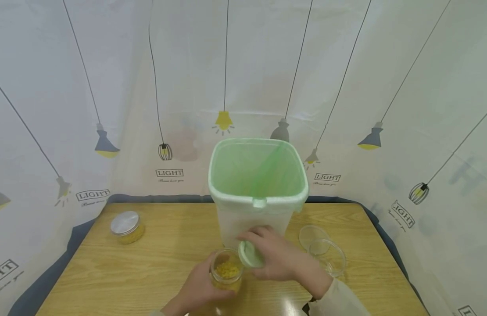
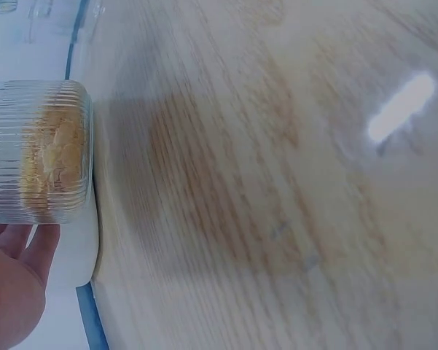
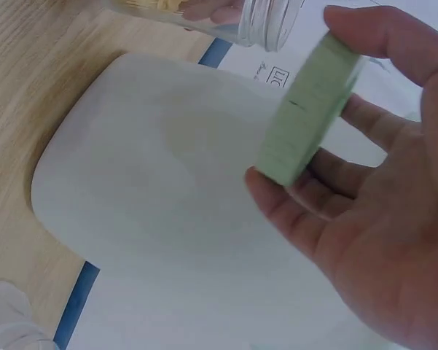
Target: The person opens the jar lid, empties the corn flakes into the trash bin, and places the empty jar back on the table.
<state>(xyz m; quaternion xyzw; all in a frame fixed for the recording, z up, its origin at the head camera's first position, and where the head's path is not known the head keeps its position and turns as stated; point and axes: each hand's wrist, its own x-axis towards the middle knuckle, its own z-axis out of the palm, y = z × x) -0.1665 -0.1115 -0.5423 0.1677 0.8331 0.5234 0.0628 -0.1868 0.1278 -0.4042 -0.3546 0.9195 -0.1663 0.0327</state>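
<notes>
My left hand [image 1: 200, 283] grips a ribbed clear glass jar [image 2: 55, 153] that is partly filled with small yellow pieces, perhaps pasta or grain. The jar's mouth is uncovered in the head view. Just right of it, my right hand [image 1: 277, 256] pinches a pale green round lid [image 3: 306, 109] by its rim, apart from the jar. Both hands are in front of a white bin [image 1: 251, 219] with a green rim and a green liner inside.
A second jar [image 1: 127, 228] with a silver lid and yellow contents stands at the table's left. On the right, a clear open container [image 1: 334, 259] sits beside a clear round lid [image 1: 312, 237]. A curtain printed with lamps [image 1: 223, 120] hangs behind the wooden table [image 1: 168, 237].
</notes>
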